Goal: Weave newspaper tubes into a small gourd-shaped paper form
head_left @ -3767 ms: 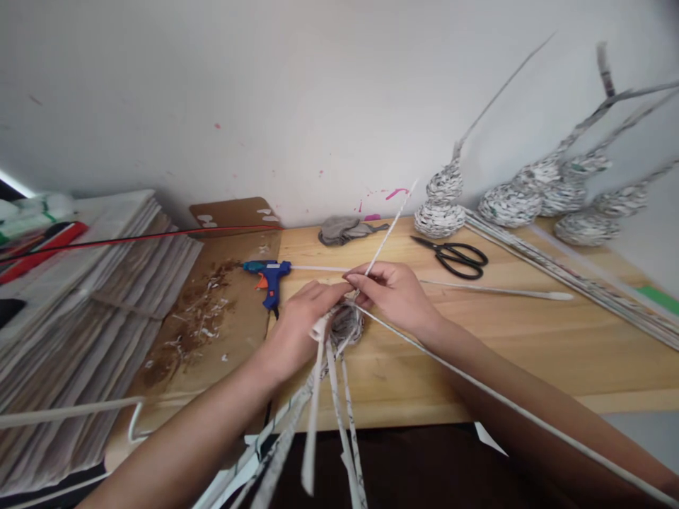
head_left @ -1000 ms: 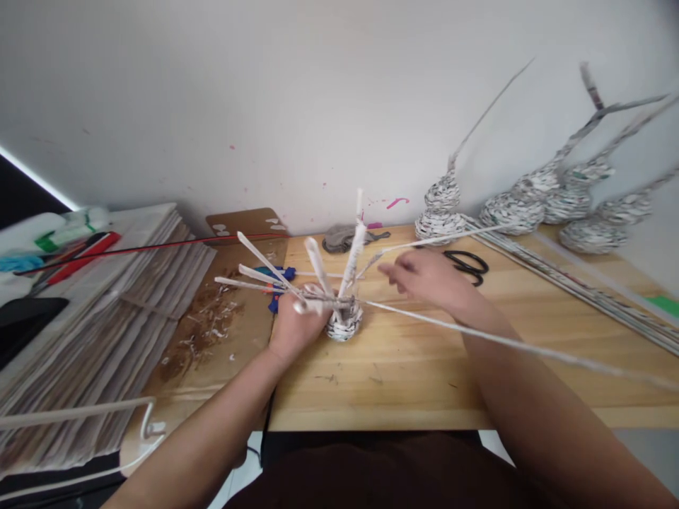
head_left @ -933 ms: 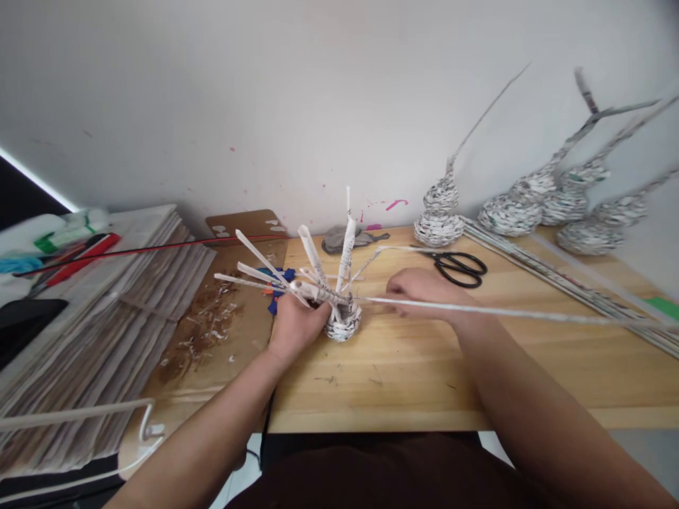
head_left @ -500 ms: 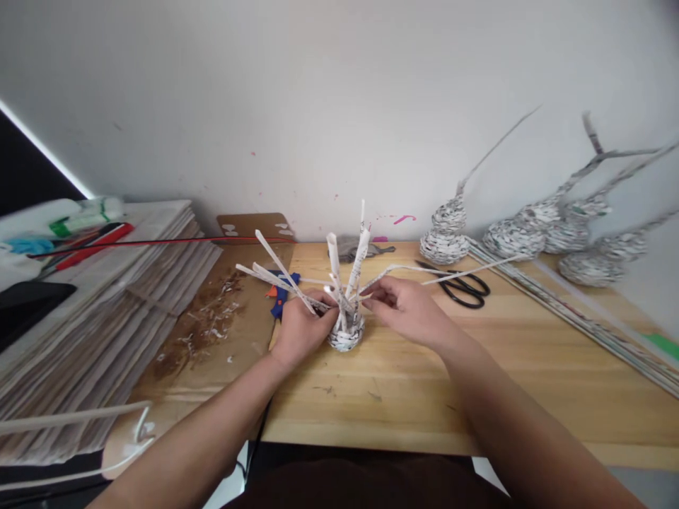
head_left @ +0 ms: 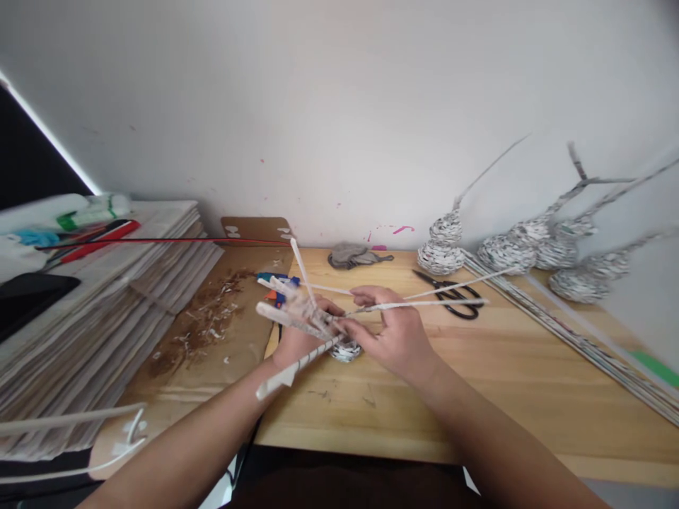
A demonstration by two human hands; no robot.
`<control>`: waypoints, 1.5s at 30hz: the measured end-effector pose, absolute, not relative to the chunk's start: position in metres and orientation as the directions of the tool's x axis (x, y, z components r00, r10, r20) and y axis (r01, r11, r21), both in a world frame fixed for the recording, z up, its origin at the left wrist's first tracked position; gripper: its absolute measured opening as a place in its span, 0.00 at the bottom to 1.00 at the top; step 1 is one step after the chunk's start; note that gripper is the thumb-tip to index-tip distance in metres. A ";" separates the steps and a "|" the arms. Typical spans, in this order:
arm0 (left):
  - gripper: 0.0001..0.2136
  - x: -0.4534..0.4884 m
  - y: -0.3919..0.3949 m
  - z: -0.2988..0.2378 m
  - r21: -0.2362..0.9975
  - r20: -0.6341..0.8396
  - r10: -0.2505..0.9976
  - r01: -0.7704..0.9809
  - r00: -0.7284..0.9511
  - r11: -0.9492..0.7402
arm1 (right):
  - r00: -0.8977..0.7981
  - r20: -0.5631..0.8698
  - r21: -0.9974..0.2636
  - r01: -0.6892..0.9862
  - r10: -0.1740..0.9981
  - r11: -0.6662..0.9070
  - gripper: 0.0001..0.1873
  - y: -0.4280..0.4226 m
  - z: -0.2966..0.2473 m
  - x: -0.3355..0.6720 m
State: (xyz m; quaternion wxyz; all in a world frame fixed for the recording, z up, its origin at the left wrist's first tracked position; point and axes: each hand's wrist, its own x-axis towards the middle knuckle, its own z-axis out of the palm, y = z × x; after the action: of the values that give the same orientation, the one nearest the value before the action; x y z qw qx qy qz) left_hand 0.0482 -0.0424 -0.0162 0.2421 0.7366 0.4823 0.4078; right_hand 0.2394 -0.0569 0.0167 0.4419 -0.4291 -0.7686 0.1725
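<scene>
A small woven newspaper base point(head_left: 346, 351) rests on the wooden table, with several rolled paper tubes point(head_left: 302, 360) fanning out of it, mostly to the left. My left hand point(head_left: 302, 338) is behind those tubes, closed around the weaving's left side; its fingers are partly hidden. My right hand point(head_left: 395, 332) is at the right side, thumb and fingers pinching a thin paper strip point(head_left: 429, 305) close to the weave. The strip's free end points right, over black scissors point(head_left: 460, 300). Another long tube runs behind my right hand.
Finished woven newspaper gourd shapes point(head_left: 440, 247) stand along the wall at right, beside long paper tubes point(head_left: 573, 336). A grey cloth point(head_left: 354, 256) and a blue glue gun point(head_left: 279, 279) lie behind my hands. A tall paper stack point(head_left: 159, 283) fills the left, beside brown scraps.
The woven piece has turned and its tubes now lean left and toward me instead of standing up. My right hand has moved in closer, with a strip now stretching rightward from it.
</scene>
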 end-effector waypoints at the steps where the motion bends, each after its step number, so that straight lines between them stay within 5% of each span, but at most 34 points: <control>1: 0.03 0.049 -0.042 -0.015 0.737 0.370 0.903 0.522 0.219 -0.429 | -0.230 0.509 -0.660 0.513 0.829 0.548 0.29 -0.058 0.020 0.240; 4: 0.04 0.051 -0.044 -0.014 0.728 0.375 0.905 0.539 0.203 -0.423 | -0.197 0.401 -0.686 0.583 0.895 0.435 0.47 -0.063 0.031 0.241; 7: 0.05 0.055 -0.046 -0.013 0.702 0.380 0.901 0.569 0.208 -0.428 | -0.167 0.344 -0.652 0.666 0.924 0.363 0.52 -0.069 0.039 0.242; 15: 0.05 0.064 -0.052 -0.007 0.579 0.393 0.882 0.675 0.261 -0.457 | -0.254 0.250 -0.562 0.748 0.934 0.354 0.24 -0.069 0.028 0.241; 21: 0.05 0.064 -0.053 -0.008 0.604 0.406 0.889 0.668 0.212 -0.435 | -0.206 0.257 -0.752 0.571 0.944 0.329 0.03 -0.063 0.027 0.239; 27: 0.05 0.064 -0.052 -0.008 0.650 0.381 0.908 0.649 0.173 -0.396 | -0.148 0.150 -0.884 0.422 0.978 0.199 0.05 -0.059 0.024 0.234; 32: 0.06 0.064 -0.052 -0.009 0.678 0.385 0.909 0.619 0.161 -0.397 | -0.107 0.209 -0.909 0.346 0.972 0.233 0.07 -0.062 0.028 0.235; 38: 0.06 0.062 -0.054 -0.008 0.660 0.428 0.873 0.580 0.233 -0.478 | 0.089 0.387 -0.922 0.020 0.918 0.387 0.07 -0.059 0.047 0.247; 42: 0.08 0.063 -0.056 -0.009 0.630 0.412 0.871 0.607 0.267 -0.484 | 0.138 0.328 -0.928 -0.135 0.934 0.346 0.13 -0.052 0.051 0.255; 45: 0.08 0.063 -0.057 -0.010 0.637 0.428 0.865 0.592 0.262 -0.495 | 0.063 0.243 -0.966 -0.074 0.968 0.248 0.14 -0.048 0.047 0.258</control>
State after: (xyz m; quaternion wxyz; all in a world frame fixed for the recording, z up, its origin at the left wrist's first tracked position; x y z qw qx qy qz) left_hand 0.0631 -0.0570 -0.0098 0.1777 0.7743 0.4703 0.3843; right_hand 0.2578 -0.0480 0.0469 0.5910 -0.4267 -0.5240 0.4405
